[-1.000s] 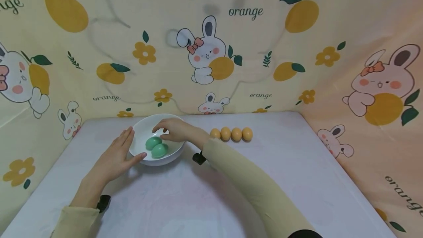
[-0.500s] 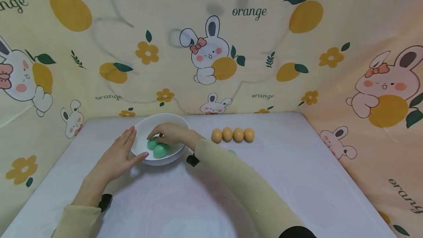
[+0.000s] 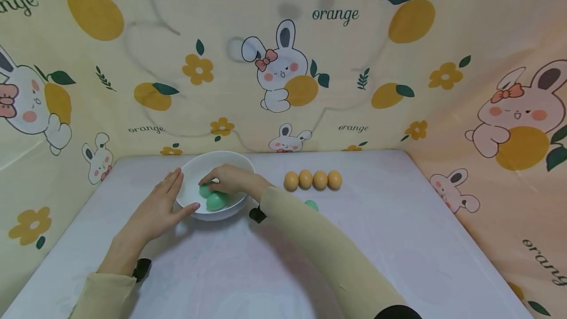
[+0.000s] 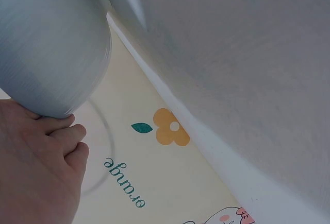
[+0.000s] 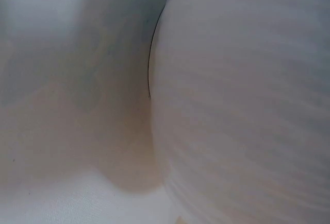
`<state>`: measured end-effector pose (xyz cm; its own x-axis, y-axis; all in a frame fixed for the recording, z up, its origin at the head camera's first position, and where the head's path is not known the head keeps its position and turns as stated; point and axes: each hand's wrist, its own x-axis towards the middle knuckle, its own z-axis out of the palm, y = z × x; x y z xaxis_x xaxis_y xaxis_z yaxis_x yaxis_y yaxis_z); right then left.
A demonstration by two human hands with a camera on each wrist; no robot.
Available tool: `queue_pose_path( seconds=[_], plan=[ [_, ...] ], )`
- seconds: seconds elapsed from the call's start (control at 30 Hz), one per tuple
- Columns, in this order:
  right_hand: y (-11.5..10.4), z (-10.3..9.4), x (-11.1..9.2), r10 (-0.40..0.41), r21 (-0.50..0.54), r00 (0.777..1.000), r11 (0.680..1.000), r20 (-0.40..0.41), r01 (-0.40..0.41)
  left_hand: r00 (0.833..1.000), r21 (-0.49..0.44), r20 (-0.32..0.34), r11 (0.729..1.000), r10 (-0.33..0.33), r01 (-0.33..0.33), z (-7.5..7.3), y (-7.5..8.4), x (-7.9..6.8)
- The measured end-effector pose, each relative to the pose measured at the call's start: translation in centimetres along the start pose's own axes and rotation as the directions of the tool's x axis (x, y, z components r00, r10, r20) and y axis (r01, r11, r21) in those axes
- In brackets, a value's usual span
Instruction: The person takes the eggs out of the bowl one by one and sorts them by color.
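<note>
A white bowl (image 3: 195,167) stands at the back left of the table, with green eggs inside it. My left hand (image 3: 152,213) lies along its left side, fingers straight and thumb at the near rim. In the left wrist view, fingers of the left hand (image 4: 44,152) touch the bowl's outer wall (image 4: 51,44). Reaching over the right rim, my right hand (image 3: 235,179) pinches a green egg (image 3: 204,191) inside the bowl, partly covering it. Another green egg (image 3: 216,202) lies beside it. Only the bowl's outside (image 5: 242,100) fills much of the right wrist view; the right hand is hidden there.
Several yellow-orange eggs (image 3: 305,179) form a row on the table to the bowl's right. One more green egg (image 3: 312,205) is half hidden behind the right sleeve (image 3: 319,240). A patterned cloth backdrop (image 3: 354,63) rises behind the table (image 3: 398,240).
My right hand has come down inside the bowl and taken hold of a green egg. The right forearm shifted left, revealing a green egg on the table. My left hand stayed on the bowl.
</note>
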<state>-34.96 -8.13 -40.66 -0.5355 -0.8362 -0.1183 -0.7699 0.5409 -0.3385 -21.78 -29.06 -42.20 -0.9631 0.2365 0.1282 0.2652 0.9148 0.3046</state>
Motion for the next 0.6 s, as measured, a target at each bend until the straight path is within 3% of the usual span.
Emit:
queue_pose_path(
  seconds=[0.6],
  plan=[
    [0.13, 0.21, 0.23, 0.057, 0.077, 0.998, 0.995, 0.013, -0.058, 1.000, 0.012, 0.013, 1.000, -0.026, 0.026, -0.16, 0.46, 0.02]
  ],
)
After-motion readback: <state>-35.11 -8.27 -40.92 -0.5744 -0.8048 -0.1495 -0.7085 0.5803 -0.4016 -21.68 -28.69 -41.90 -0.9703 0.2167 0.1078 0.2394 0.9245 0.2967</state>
